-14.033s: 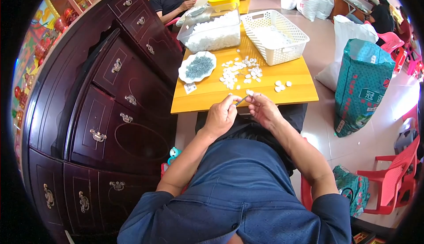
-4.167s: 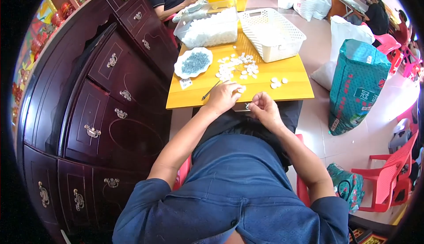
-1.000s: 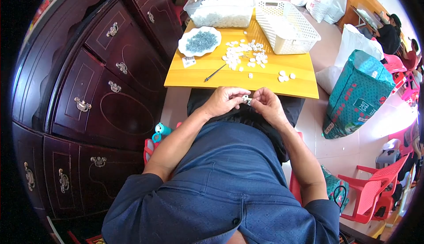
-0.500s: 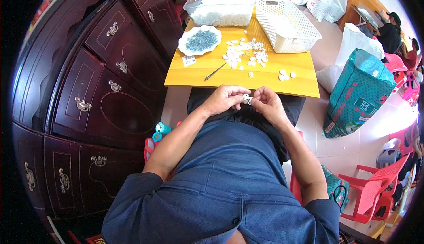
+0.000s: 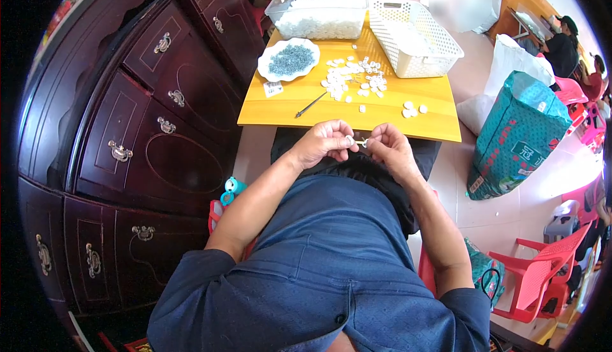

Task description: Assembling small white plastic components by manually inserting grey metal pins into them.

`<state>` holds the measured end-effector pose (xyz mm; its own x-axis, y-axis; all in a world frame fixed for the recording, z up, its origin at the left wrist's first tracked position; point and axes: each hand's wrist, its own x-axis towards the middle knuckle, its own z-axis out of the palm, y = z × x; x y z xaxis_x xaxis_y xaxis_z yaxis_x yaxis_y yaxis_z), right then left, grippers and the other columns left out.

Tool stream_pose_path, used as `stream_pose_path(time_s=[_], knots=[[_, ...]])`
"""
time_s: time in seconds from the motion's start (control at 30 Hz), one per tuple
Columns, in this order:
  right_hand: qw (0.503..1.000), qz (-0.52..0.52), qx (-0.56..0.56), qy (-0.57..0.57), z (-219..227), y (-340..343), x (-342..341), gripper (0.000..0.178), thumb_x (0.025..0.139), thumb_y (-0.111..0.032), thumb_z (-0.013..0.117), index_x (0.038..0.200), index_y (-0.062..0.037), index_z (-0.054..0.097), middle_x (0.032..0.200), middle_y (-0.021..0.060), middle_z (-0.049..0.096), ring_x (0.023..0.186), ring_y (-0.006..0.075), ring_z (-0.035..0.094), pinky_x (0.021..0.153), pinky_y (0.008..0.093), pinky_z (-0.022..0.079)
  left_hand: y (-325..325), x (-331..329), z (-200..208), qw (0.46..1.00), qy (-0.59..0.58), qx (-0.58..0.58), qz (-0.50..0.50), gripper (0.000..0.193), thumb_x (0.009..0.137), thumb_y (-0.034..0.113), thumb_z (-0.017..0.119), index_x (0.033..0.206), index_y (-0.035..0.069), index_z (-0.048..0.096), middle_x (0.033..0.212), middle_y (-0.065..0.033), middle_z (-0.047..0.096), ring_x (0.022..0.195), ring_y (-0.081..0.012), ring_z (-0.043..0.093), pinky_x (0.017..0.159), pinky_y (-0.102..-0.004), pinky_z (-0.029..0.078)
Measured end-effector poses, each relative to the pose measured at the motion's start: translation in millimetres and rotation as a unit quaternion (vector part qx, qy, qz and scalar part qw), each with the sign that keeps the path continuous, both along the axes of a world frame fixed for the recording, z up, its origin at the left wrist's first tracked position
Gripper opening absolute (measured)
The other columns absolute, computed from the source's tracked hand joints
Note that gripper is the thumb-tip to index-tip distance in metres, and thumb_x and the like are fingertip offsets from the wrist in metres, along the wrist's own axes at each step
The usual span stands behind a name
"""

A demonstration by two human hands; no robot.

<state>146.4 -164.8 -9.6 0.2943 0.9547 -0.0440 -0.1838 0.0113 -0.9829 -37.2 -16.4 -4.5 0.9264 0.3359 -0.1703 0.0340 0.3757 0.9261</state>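
Off the near edge of the table [image 5: 268, 110], the left hand [image 5: 323, 143] pinches a small white piece [image 5: 349, 140] just left of a white bit [image 5: 365, 143] pinched by the right hand [image 5: 391, 150]

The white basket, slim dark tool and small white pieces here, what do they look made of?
White basket: likely moulded plastic, satin, given its regular perforations. Slim dark tool: possibly metal, from its thin shaft; finish unclear. Small white pieces: probably plastic, smooth-looking, evenly white.
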Motion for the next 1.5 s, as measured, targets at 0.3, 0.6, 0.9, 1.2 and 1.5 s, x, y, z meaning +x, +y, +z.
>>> stream_pose_path(time_s=[0.3, 0.6, 0.9, 1.2, 1.5], knots=[[0.991, -0.093, 0.038, 0.086, -2, 5, -2, 0.018, 0.092, -0.004, 0.067, 0.103, -0.0068, 0.053, 0.077, -0.0022, 0.059, 0.060, 0.0063, 0.053, 0.055, 0.0214, 0.043, -13, 7, -4, 0.993, 0.014, 0.111, 0.033, 0.016, 0.092, 0.016, 0.071, 0.102, 0.007, 0.062, 0.084, 0.0016, 0.064, 0.069, -0.0049, 0.058, 0.058, -0.0181, 0.049], [0.990, -0.108, 0.038, 0.080, -4, 6, -2, 0.018, 0.092, -0.004, 0.069, 0.101, -0.0082, 0.054, 0.077, -0.0029, 0.059, 0.059, 0.0056, 0.052, 0.055, 0.0205, 0.041, -20, 7, 9, 0.994, 0.018, 0.091, 0.063, 0.004, 0.091, 0.009, 0.062, 0.094, 0.007, 0.060, 0.068, 0.0048, 0.050, 0.053, -0.0034, 0.045, 0.048, -0.0185, 0.039], [0.989, -0.116, 0.038, 0.077, -5, 6, 1, 0.019, 0.091, -0.006, 0.069, 0.103, -0.0082, 0.054, 0.077, -0.0033, 0.059, 0.060, 0.0057, 0.052, 0.055, 0.0202, 0.040, -33, 9, 4, 0.932, 0.034, 0.324, -0.156, 0.009, 0.084, 0.013, 0.068, 0.088, 0.005, 0.065, 0.070, 0.0033, 0.060, 0.063, -0.0046, 0.053, 0.058, -0.0234, 0.043], [0.991, -0.108, 0.030, 0.068, -5, 6, -1, 0.019, 0.091, -0.005, 0.069, 0.102, -0.0087, 0.054, 0.073, -0.0042, 0.057, 0.059, 0.0055, 0.051, 0.055, 0.0199, 0.040, -25, 8, 3, 0.894, 0.088, 0.378, -0.224, 0.015, 0.083, 0.017, 0.069, 0.089, 0.004, 0.066, 0.077, 0.0003, 0.063, 0.071, -0.0089, 0.057, 0.066, -0.0271, 0.047], [0.992, -0.101, 0.025, 0.066, -1, 3, -2, 0.017, 0.092, -0.005, 0.068, 0.102, -0.0078, 0.055, 0.075, -0.0030, 0.058, 0.061, 0.0061, 0.052, 0.056, 0.0201, 0.041, -10, -3, 22, 0.949, 0.097, 0.242, -0.176, 0.017, 0.090, 0.014, 0.064, 0.102, 0.005, 0.072, 0.080, 0.0012, 0.066, 0.065, -0.0042, 0.056, 0.057, -0.0211, 0.046]])
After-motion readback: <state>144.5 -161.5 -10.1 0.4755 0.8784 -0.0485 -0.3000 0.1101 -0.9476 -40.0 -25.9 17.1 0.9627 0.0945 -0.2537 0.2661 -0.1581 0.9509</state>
